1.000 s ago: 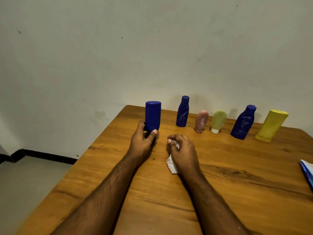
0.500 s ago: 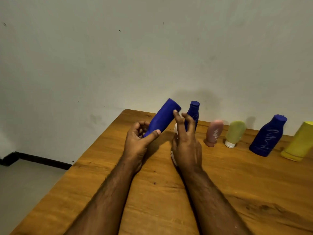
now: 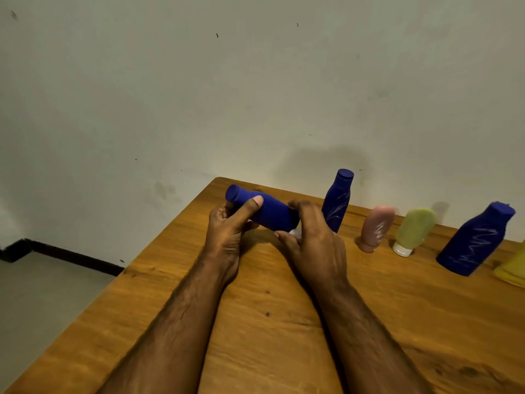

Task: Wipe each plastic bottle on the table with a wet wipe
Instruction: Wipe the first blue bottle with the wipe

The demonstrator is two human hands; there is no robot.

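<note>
A pale wall (image 3: 255, 95) fills the upper half of the view, with a strip of grey floor (image 3: 42, 294) and a dark skirting board (image 3: 71, 255) at about 8 o'clock. The wooden table (image 3: 284, 322) spreads across the lower half, from centre out to 4 o'clock.

Two bare forearms come up from 6 o'clock. The left hand (image 3: 227, 231) grips a blue bottle (image 3: 267, 210) near the table's far corner, at about 12 o'clock from the hands; its thumb lies across the bottle's top and its fingers curl round underneath. The bottle lies nearly flat in the air, one end pointing to 10 o'clock. The right hand (image 3: 315, 237) is curled over the bottle's other end, pinching a white wet wipe (image 3: 295, 231) against it; only a scrap of the wipe shows.

Along the wall, from 1 to 3 o'clock, stands a row: a slim blue bottle (image 3: 336, 204) just behind the right hand, a pink tube (image 3: 376, 228), a green tube (image 3: 413, 231) on a white cap, a broad blue bottle (image 3: 477, 241) with white scribbles, and a yellow bottle (image 3: 512, 270) cut by the edge.
</note>
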